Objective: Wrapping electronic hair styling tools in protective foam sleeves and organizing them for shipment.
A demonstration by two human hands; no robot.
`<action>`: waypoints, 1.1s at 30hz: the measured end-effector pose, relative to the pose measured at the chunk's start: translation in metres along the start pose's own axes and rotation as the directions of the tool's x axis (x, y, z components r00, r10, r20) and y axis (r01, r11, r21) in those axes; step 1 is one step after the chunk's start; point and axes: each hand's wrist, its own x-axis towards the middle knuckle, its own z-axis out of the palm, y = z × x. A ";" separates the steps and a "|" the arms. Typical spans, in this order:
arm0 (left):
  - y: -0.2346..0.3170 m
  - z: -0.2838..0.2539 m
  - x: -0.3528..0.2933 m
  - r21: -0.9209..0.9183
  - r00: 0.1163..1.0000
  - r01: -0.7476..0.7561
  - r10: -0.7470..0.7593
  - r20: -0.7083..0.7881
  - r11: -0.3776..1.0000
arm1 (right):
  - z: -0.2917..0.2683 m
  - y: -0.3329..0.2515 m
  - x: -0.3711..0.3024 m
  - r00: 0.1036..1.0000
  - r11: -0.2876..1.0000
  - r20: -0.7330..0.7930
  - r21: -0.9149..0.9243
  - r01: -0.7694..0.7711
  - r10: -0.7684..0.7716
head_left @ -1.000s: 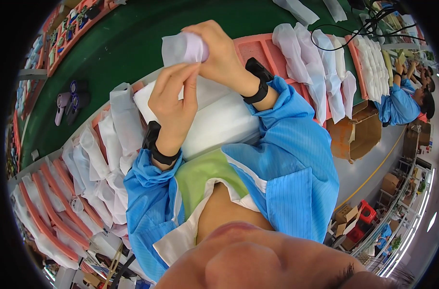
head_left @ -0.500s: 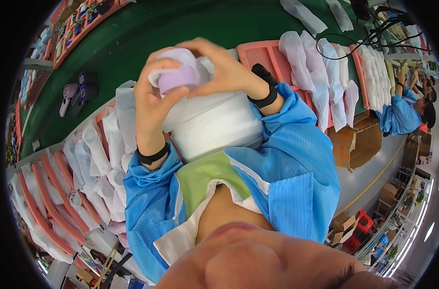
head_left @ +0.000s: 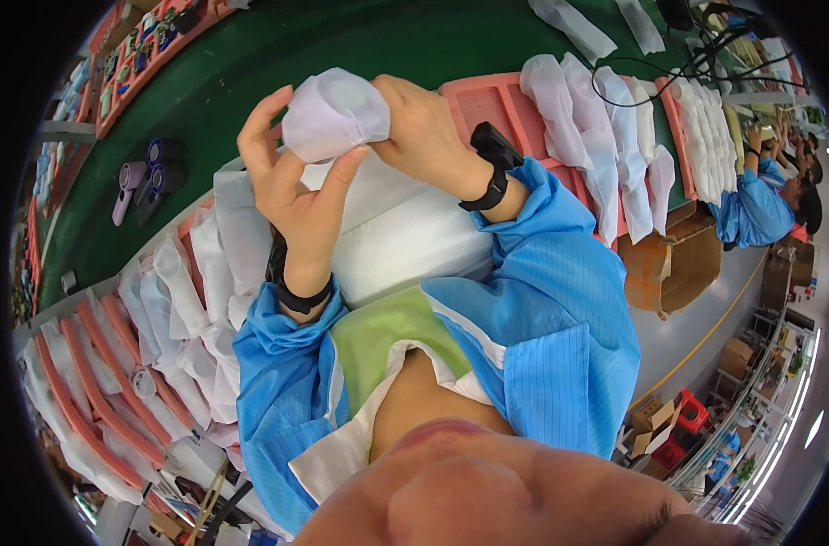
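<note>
A lilac rounded device in a translucent white bag (head_left: 335, 116) is held up before my chest, its wider end facing up. The bag covers it, so its exact kind cannot be made out. My right hand (head_left: 423, 132) grips it from the right, fingers partly hidden behind the bag. On its left side, my left hand (head_left: 296, 187) steadies it with the thumb along the lower edge; the index finger is lifted and spread. Below my hands lies a stack of white translucent bags (head_left: 405, 241).
Pink trays (head_left: 496, 118) with bagged items (head_left: 578, 136) stand at the right; more bagged items (head_left: 191, 282) lie at the left. Uncovered lilac and dark handheld devices (head_left: 148, 179) rest on the green surface (head_left: 241, 55). Black cables (head_left: 705, 68) hang at the upper right. A carton (head_left: 678, 268) and co-workers (head_left: 760, 205) are beyond.
The translucent bag now covers the lilac device, whose bare surface showed before. My left fingers have loosened and spread from it, and my right hand has shifted along its right side.
</note>
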 end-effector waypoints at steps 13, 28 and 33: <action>-0.029 -0.024 0.001 -0.471 0.769 0.540 -0.636 -0.061 0.698 | -0.029 0.003 -0.001 0.797 0.943 0.598 0.208 -0.258 0.086; -0.033 -0.029 0.013 -0.167 0.812 0.562 -0.579 -0.075 0.810 | -0.097 0.124 -0.103 0.831 0.536 -0.017 -0.757 -0.374 0.556; -0.092 -0.048 0.030 -0.027 0.846 0.518 -0.517 -0.128 0.855 | -0.100 0.034 -0.019 0.979 0.826 -0.014 -0.535 -0.179 0.203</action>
